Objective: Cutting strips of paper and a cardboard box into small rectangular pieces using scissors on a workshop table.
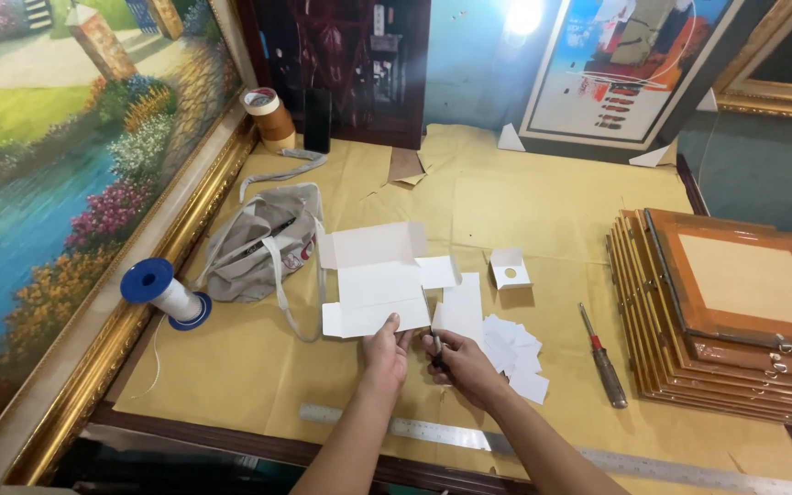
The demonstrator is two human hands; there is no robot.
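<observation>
Left hand: the left hand sits just below the middle of the frame, fingers curled, its fingertips pressing on the lower edge of the flattened white cardboard box.
Right hand: the right hand is just beside the left, fingers closed around a small dark tool that it holds upright against the lower end of a white card strip; what kind of tool it is I cannot tell.
White cardboard box: unfolded, flaps spread, lying flat on the brown paper at the centre of the frame, directly above both hands.
Cut pieces: a loose pile of small white card squares lies just right of the right hand.
Small folded piece: a little white card box with a round hole stands right of the centre.
Screwdriver: a red-handled screwdriver lies to the right of the pile, well apart from the hands.
Ruler: a long steel ruler runs along the lower edge of the table, under the forearms.
Bag: a grey cloth bag slumps left of the box.
Spool: a blue spool of white cord lies at the left.
Frames: a stack of wooden picture frames fills the right side.
Tape: a brown tape roll stands at the upper left, beside a large gilt-framed landscape painting.
</observation>
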